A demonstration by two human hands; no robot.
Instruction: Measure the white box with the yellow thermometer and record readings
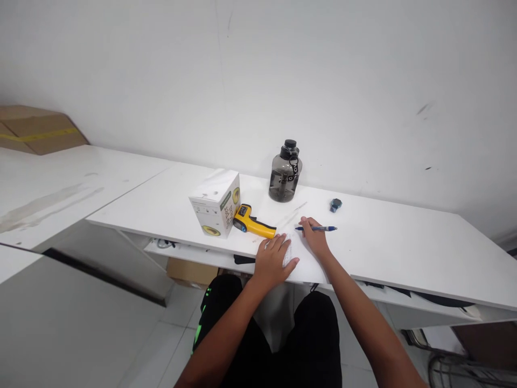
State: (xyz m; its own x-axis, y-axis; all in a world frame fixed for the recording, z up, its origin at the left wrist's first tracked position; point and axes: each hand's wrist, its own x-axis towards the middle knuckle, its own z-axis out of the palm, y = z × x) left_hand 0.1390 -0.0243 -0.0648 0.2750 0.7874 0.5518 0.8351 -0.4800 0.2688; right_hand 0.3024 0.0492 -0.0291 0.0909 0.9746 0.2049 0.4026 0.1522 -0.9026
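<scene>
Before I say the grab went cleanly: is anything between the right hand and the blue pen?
Nothing visible. The right hand already rests on the pen, which lies flat on the white desk. The yellow thermometer gun lies off to the left.

Left side: box (216,202) and thermometer gun (253,222) are blocking the way.
Back: bottle (285,172) is standing.
Right side: bare desk (404,237) is lying open.

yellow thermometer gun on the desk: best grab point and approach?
Probably the yellow handle of the thermometer gun. It lies flat, with the handle pointing right toward the left hand and nothing around it. The black head sits close to the white box, so come from above on the right, fingers across the handle.
</scene>
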